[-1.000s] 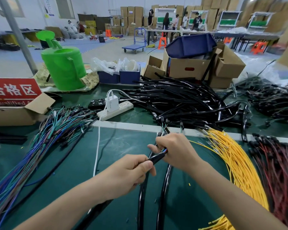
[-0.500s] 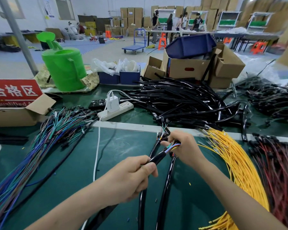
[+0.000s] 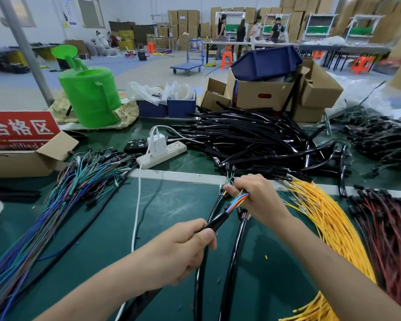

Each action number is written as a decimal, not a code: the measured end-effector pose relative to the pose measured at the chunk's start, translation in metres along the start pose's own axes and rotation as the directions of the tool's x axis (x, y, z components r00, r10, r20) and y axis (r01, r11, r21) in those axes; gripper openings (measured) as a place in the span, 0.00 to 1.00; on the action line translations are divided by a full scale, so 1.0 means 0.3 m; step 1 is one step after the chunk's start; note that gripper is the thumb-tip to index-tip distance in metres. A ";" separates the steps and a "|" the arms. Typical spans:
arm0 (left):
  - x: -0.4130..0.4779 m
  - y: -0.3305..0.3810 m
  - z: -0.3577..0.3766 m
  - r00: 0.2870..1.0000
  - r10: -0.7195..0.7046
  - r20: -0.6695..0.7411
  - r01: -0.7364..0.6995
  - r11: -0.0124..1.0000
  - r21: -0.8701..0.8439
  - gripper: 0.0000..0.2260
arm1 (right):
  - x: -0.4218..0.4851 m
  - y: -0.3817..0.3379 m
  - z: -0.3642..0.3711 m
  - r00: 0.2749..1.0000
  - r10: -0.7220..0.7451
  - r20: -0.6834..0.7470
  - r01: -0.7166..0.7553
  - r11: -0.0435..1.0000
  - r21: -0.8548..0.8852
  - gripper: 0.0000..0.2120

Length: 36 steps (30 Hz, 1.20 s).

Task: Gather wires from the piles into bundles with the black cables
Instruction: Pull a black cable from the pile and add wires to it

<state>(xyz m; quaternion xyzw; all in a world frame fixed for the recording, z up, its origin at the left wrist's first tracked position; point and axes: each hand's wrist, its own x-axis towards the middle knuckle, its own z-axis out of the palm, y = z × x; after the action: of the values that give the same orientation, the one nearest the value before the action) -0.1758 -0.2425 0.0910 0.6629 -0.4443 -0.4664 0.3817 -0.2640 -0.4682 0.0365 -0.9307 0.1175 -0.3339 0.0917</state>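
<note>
— The fingers?
— The left hand is curled tight round a glossy black cable at centre frame. The right hand pinches the coloured wires fanning from its end.
— Around them?
— Green tabletop, yellow wires at right, black cable pile above centre, cardboard boxes behind.

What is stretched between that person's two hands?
In the head view, the end of a black cable sticks out of the left hand, and coloured wires fan out of it, pinched by the right hand.
</note>
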 end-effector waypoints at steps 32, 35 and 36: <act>0.092 0.010 -0.017 0.977 -0.081 0.196 0.109 0.984 -0.138 0.13 | -0.052 -0.106 -0.155 0.975 -0.214 0.060 0.221 0.908 -0.355 0.20; 0.109 0.025 -0.009 0.971 -0.105 0.213 0.127 0.987 -0.095 0.14 | -0.057 -0.130 -0.149 0.954 -0.277 0.113 0.300 0.883 -0.362 0.19; 0.115 0.032 -0.003 0.969 -0.108 0.221 0.129 0.988 -0.082 0.14 | -0.056 -0.142 -0.147 0.949 -0.287 0.130 0.314 0.880 -0.355 0.17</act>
<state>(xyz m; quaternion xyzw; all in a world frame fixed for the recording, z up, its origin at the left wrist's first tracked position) -0.1714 -0.2781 0.0906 0.6146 -0.4198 -0.5785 0.3337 -0.2985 -0.4269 0.0705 -0.9497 0.0293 -0.2811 -0.1346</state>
